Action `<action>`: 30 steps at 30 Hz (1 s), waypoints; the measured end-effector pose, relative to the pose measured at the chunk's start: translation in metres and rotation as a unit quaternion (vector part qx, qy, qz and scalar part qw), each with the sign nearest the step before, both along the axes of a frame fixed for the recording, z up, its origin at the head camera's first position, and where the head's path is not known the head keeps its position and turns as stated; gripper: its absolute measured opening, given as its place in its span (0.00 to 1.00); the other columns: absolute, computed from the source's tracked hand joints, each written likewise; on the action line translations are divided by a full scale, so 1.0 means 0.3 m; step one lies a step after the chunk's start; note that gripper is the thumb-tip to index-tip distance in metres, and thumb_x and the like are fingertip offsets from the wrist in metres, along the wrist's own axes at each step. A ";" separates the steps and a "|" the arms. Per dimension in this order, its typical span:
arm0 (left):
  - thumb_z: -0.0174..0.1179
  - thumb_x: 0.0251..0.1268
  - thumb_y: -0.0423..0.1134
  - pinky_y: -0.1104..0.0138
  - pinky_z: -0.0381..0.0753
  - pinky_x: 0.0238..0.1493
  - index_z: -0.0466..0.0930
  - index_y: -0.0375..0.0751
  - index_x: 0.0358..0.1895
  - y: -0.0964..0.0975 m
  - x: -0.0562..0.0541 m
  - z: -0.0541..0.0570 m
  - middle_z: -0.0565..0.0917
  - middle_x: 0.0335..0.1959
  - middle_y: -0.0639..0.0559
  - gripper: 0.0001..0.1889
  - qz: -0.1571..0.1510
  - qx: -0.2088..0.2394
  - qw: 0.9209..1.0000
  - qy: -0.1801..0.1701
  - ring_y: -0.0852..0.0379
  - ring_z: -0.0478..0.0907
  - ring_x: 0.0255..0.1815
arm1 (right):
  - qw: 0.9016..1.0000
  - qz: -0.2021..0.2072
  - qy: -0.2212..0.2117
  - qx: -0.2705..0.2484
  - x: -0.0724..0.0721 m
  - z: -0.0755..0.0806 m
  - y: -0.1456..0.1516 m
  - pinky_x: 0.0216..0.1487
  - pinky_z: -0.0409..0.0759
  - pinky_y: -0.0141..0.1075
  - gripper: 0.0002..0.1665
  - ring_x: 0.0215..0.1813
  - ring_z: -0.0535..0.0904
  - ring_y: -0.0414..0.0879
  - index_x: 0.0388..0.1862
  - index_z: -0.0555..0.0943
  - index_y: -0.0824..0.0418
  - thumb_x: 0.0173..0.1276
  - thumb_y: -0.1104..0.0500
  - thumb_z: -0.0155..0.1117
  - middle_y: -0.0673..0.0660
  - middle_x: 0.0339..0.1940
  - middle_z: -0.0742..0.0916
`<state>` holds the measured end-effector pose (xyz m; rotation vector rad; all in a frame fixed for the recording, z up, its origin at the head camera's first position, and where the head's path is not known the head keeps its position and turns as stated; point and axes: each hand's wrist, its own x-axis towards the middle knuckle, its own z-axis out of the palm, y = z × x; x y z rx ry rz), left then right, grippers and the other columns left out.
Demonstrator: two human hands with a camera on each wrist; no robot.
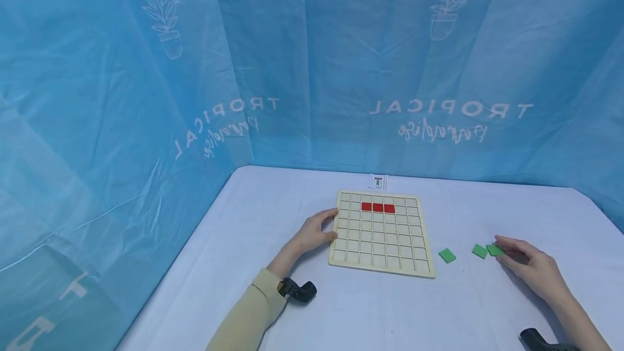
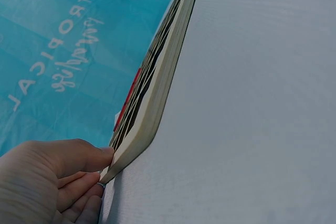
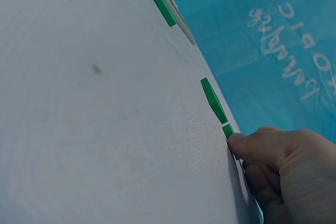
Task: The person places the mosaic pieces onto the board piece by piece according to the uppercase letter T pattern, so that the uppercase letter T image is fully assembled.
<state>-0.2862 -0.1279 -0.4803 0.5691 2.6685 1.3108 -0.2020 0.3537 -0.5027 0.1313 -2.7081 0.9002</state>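
A cream square grid board [image 1: 372,242] lies on the table, with three red tiles [image 1: 377,207] side by side in one of its far rows. My left hand [image 1: 310,233] holds the board's left edge, thumb and fingers apart along it; in the left wrist view the thumb presses at the board's corner. Off to the right, my right hand [image 1: 531,268] pinches a green tile [image 1: 494,250] between thumb and fingers, low at the tabletop. Just left of it lies a second green tile [image 1: 480,251]. A third green tile [image 1: 447,255] sits nearer the board's right edge.
Behind the board lies a small printed card [image 1: 378,181] showing a grid with a red and green T shape. A white cloth [image 1: 390,313] covers the table. Blue printed curtains [image 1: 341,69] stand along the back and left sides.
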 end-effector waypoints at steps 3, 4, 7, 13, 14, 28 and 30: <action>0.61 0.59 0.32 0.62 0.59 0.69 0.60 0.37 0.70 0.000 0.001 0.000 0.65 0.69 0.47 0.34 -0.002 0.001 1.000 0.001 0.52 0.58 0.70 | 1.000 0.002 -0.002 0.009 0.001 0.002 0.004 0.37 0.72 0.16 0.29 0.43 0.59 0.10 0.61 0.74 0.63 0.64 0.52 0.66 0.65 0.53 0.82; 0.61 0.59 0.32 0.62 0.59 0.69 0.60 0.37 0.70 0.000 0.001 0.001 0.65 0.69 0.47 0.34 -0.002 0.002 1.000 0.002 0.52 0.58 0.70 | 1.000 0.004 -0.002 0.010 0.001 0.003 0.005 0.37 0.72 0.16 0.29 0.43 0.59 0.10 0.61 0.74 0.63 0.64 0.53 0.66 0.65 0.53 0.82; 0.61 0.59 0.32 0.62 0.59 0.69 0.60 0.36 0.70 -0.001 0.002 0.001 0.65 0.69 0.46 0.34 -0.003 0.002 1.000 0.003 0.52 0.58 0.70 | 1.000 0.008 -0.001 0.014 0.001 0.004 0.004 0.37 0.72 0.17 0.27 0.43 0.59 0.11 0.60 0.75 0.63 0.64 0.54 0.66 0.64 0.53 0.82; 0.61 0.59 0.32 0.61 0.58 0.69 0.60 0.37 0.70 -0.004 0.002 0.002 0.65 0.69 0.46 0.34 -0.003 -0.002 1.000 0.002 0.51 0.58 0.71 | 1.000 -0.018 -0.005 0.003 0.015 0.036 -0.005 0.41 0.79 0.37 0.28 0.40 0.62 0.12 0.58 0.77 0.63 0.62 0.51 0.67 0.63 0.49 0.84; 0.61 0.59 0.32 0.60 0.58 0.69 0.60 0.37 0.70 -0.005 0.000 0.003 0.65 0.69 0.46 0.34 -0.003 -0.002 1.000 0.002 0.51 0.57 0.71 | 1.000 -0.023 0.001 -0.001 0.016 0.053 -0.006 0.40 0.79 0.38 0.28 0.39 0.63 0.13 0.58 0.78 0.63 0.62 0.50 0.67 0.62 0.48 0.84; 0.61 0.59 0.32 0.60 0.58 0.69 0.60 0.36 0.70 -0.001 0.000 0.007 0.64 0.69 0.46 0.34 -0.004 -0.003 1.000 0.004 0.51 0.57 0.71 | 0.995 -0.006 0.044 -0.095 -0.075 0.277 -0.109 0.38 0.67 0.12 0.30 0.46 0.69 0.22 0.61 0.75 0.63 0.64 0.49 0.65 0.41 0.48 0.82; 0.61 0.59 0.32 0.61 0.58 0.69 0.60 0.36 0.70 0.001 0.000 0.005 0.64 0.69 0.46 0.34 -0.005 -0.003 1.000 0.004 0.51 0.57 0.71 | 0.995 0.002 0.042 -0.093 -0.104 0.293 -0.146 0.39 0.68 0.12 0.30 0.46 0.70 0.23 0.62 0.75 0.61 0.64 0.48 0.64 0.50 0.50 0.83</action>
